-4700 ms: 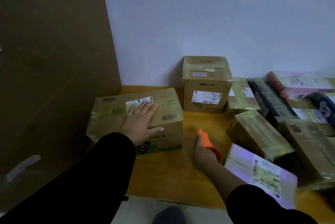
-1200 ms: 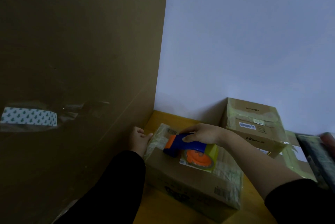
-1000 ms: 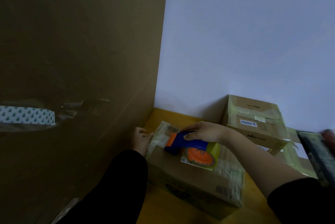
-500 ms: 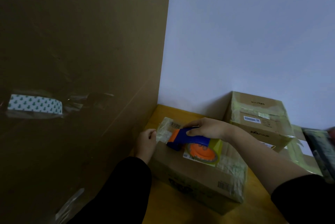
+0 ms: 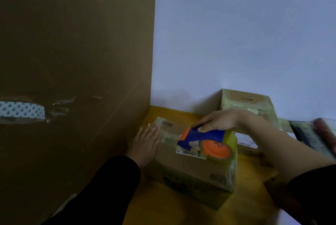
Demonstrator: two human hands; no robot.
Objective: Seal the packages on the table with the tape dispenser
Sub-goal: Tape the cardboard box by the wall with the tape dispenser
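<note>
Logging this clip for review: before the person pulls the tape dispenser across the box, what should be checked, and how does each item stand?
1. Right hand grips tape dispenser: ok.
2. Dispenser's front end rests on top of box: ok.
3. Left hand lies flat on the box's left end, fingers straight: ok.
4. Tape end stuck down on the box: cannot tell, too dim.
5. Tape roll has tape on it: ok.
6. Box sits flat on table: ok.

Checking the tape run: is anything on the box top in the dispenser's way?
Nothing raised shows. The right hand holds the tape dispenser on the box; only a flat label lies under it.
</note>
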